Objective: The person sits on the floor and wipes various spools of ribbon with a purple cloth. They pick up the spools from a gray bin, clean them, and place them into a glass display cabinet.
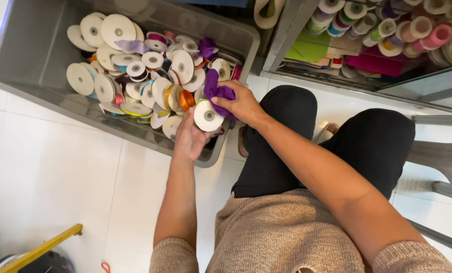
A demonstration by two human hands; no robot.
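A plastic bin [29, 60] stands on the tiled floor [59, 187], ahead and to the left of the seated person's knees [286, 108]. A heap of ribbon spools [150, 76] lies in the bin, crowded toward its right half, while its left end is bare. Over the bin's near right corner, the left hand [189, 139] holds a ribbon spool [208, 116] from below. The right hand [242, 103] sits just right of that spool, pinching a strip of ribbon [215, 87] that rises behind it. To the right of the bin, beyond the knees, a glass-fronted shelf [418, 83] holds more spools [387, 25] above stacked sheets [312, 48].
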